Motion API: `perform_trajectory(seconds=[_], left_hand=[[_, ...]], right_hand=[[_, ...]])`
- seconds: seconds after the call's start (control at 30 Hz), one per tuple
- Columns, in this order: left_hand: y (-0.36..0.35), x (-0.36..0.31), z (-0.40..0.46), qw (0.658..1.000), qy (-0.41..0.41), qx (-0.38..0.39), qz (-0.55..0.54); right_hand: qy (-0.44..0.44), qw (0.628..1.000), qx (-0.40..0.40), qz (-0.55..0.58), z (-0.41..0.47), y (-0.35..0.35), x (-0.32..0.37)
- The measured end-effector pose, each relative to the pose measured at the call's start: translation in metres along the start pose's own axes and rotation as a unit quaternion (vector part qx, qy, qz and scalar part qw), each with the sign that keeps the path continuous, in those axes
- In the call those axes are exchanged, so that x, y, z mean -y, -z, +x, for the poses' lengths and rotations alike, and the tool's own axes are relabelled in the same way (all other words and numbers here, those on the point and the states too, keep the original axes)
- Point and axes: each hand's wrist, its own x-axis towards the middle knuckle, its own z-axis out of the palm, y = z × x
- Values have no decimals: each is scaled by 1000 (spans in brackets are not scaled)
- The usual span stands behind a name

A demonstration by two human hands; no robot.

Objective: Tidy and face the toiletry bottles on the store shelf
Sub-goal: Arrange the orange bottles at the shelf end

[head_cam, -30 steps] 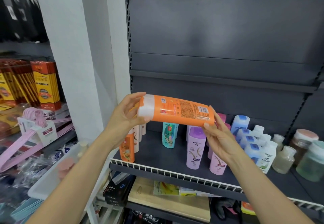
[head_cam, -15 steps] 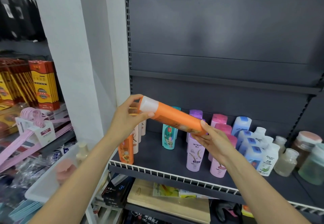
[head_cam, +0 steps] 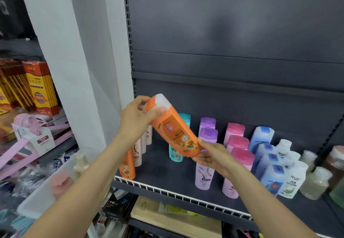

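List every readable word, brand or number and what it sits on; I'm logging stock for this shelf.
"3": black box under the shelf, blue digit.
"Rejoice", roughly: white bottles, script too small to be sure.
Held orange bottle: red logo and Chinese text, blurred, unreadable.
Purple bottle, pink bottle, blue bottle, teal bottle: labels unreadable.
Yellow-red boxes: print unreadable.

Orange bottle [head_cam: 176,131] turned from lying to tilted, front label showing.
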Motion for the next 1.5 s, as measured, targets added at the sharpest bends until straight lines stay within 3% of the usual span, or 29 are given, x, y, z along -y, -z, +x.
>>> perform_trajectory(seconds=[0.3, 0.43, 0.5, 0.57, 0.77, 0.9, 1.37, 1.5], left_hand=[[-39, 30, 16, 990, -37, 34, 129], [-62, 53, 30, 980, -48, 95, 165], [-73, 68, 37, 971, -45, 129, 195], [-82, 81, 41, 961, -44, 167, 216], [-103, 114, 43, 936, -23, 245, 251], [-115, 126, 45, 919, -17, 283, 273], [-126, 138, 58, 897, -2, 321, 303], [-123, 140, 60, 883, -8, 334, 331]], right_hand=[[118, 978, -66, -158, 27, 28, 1], [192, 902, -121, -368, 47, 37, 1], [192, 855, -112, -469, 56, 38, -2], [164, 831, -84, -525, 61, 38, -5], [148, 813, -70, -559, 76, 41, -13], [141, 824, -86, -542, 82, 43, -15], [124, 836, -100, -525, 83, 45, -11], [99, 835, -63, -537, 88, 45, -1]])
